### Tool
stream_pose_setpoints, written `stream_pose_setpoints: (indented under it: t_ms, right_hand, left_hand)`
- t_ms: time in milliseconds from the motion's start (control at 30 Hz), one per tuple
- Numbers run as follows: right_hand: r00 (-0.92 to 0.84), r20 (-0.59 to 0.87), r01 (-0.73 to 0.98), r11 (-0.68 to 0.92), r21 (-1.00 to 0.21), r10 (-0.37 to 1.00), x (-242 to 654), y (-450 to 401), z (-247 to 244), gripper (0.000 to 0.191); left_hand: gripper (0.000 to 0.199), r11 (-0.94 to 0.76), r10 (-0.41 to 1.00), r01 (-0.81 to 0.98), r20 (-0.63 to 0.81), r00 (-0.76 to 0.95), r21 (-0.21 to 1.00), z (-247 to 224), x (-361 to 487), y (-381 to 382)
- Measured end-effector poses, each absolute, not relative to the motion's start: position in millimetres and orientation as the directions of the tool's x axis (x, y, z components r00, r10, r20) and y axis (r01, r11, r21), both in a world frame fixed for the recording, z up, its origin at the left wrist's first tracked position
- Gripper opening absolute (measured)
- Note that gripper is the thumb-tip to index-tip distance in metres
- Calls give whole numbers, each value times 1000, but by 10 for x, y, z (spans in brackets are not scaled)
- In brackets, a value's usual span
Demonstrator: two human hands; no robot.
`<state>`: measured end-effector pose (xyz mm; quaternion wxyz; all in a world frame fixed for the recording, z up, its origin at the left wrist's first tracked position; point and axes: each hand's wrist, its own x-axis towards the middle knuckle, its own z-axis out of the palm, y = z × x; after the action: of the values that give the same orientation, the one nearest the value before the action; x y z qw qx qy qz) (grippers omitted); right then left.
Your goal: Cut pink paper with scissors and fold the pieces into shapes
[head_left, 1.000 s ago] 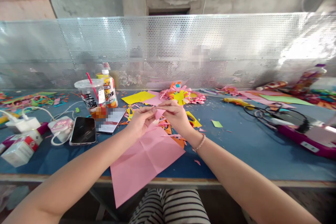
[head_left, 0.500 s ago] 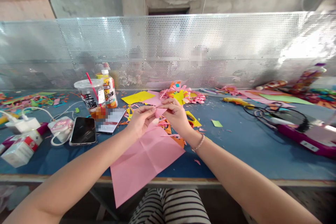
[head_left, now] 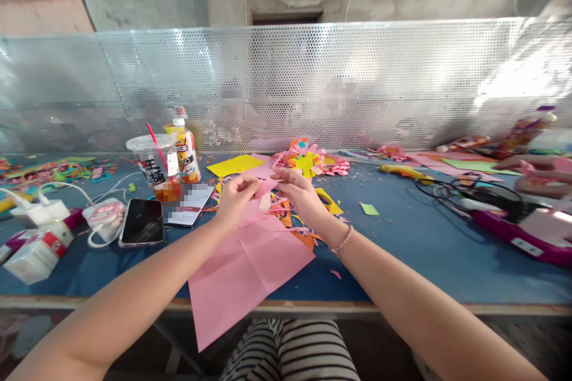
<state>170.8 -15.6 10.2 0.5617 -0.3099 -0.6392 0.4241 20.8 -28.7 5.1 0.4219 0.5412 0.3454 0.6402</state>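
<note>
My left hand (head_left: 238, 197) pinches a small folded piece of pink paper (head_left: 263, 188) between thumb and fingers, above the middle of the table. Close to the paper's right end is my right hand (head_left: 300, 195), its fingers stretched and a little apart; whether a fingertip touches the paper I cannot tell. Beneath my hands a large creased pink sheet (head_left: 250, 271) lies partly over the table's front edge. Behind them sit layered pink paper flowers (head_left: 306, 161) with a yellow centre.
Left stand a plastic cup (head_left: 149, 161) with a straw, a juice bottle (head_left: 188, 155), a phone (head_left: 142, 223) and chargers. A yellow sheet (head_left: 235, 165) lies behind. Paper scraps surround my hands. Right are cables, a purple-edged device (head_left: 521, 242) and another person's hand (head_left: 543, 181).
My right fingers have loosened and spread at the folded paper, while my left hand keeps its pinch. Another person's hand with pink paper has come in at the right edge.
</note>
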Motion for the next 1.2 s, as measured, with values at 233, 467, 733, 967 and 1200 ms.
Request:
stream_pose_setpoints:
  t_ms: [233,467,733,967,1200]
  right_hand:
    - [-287,445,56,479,-876,848,1686,-138,82,21]
    - [-259,297,-96,281,-955,919,1707,-161,98,15]
    - [-235,244,-188,203,-961,941,1730,-141,93,14]
    - [-255,236,-158,201,-967,938,1732,-100,84,18]
    - [-266,371,118,412,-903,890,1747,-82,90,12]
  left_hand:
    - [20,-472,880,-14,473,40,881,52,176,-278]
    - [20,-457,888,13,455,72,889,40,163,-232]
    - [23,-331,935,-37,333,124,943,42,154,-199]
    - [18,-360,925,66,348,150,930,65,102,-166]
    - [15,-431,895,173,395,205,886,53,93,-157]
